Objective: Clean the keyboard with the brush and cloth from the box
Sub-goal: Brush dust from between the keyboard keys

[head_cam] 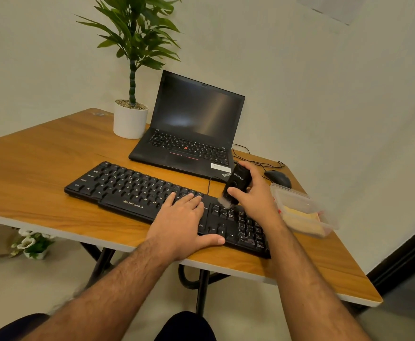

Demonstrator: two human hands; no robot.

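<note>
My left hand [182, 217] lies flat, fingers spread, steadying the Zebronics keyboard [137, 190] mid-table, while at three o'clock my right hand [253, 193] wraps its grip around the light, stiff-bodied brush [236, 185], soft bristles touching the keys.

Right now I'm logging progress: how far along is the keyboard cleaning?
Done: the brush is out of the box. In hand: the right hand holds it, bristles at the keys, while the left hand steadies the keyboard. Left: the yellow cloth still lies in the box, so wiping remains.
</note>
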